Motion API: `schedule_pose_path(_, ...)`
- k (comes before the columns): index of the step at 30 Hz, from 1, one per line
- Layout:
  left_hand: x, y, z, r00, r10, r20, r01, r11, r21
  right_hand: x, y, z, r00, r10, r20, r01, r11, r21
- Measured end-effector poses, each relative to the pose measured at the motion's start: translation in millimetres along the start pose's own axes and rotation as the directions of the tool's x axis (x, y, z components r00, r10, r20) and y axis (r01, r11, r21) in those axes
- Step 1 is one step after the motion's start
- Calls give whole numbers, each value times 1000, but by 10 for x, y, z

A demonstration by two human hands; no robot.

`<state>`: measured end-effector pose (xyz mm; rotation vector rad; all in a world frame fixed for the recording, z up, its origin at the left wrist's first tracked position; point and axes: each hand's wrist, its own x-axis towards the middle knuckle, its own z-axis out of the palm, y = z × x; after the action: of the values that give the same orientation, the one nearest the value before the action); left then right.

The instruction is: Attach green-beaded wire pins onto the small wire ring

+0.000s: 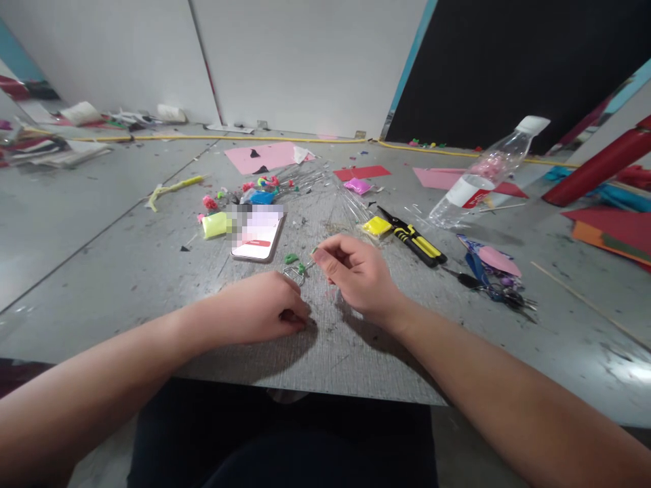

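My left hand (262, 306) rests on the grey table (152, 271) with its fingers curled around a small metal ring or wire loop (293, 273). Beside the loop sits a tiny green clay piece (302, 268). My right hand (356, 274) hovers just to the right, its thumb and fingers pinched on a thin wire end with a green tip (314, 252). A second small green clay bit (291, 258) lies on the table just beyond the loop.
A phone (258, 234) lies ahead, with a yellow-green clay block (214, 224) and coloured clay bits (259, 190) to its left. Yellow clay (376, 226), yellow-handled pliers (417, 240), a tipped plastic bottle (483, 177), blue scissors (483, 274) and coloured paper (262, 156) lie around.
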<state>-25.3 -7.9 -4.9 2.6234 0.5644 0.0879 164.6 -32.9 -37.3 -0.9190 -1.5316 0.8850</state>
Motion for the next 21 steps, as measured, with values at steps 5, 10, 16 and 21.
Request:
schedule_pose_path(5, 17, -29, -53, 997, -16, 72, 12, 998, 60, -5, 1, -14, 1000, 5, -24, -5, 1000, -10)
schedule_pose_path(10, -18, -71, -222, 945, -121, -304, 83, 988, -134, -11, 7, -17, 994, -7, -107, 8, 1000, 10)
schedule_pose_path(16, -82, -8, -273, 799, -324, -506, -1, 841, -541, -51, -44, 5, 996, -51, -67, 48, 998, -38)
schedule_pose_path(21, -57, -61, -127, 772, -417, -480, -53, 710, -702, -111, -95, 74, 999, -44, -26, 43, 999, -32)
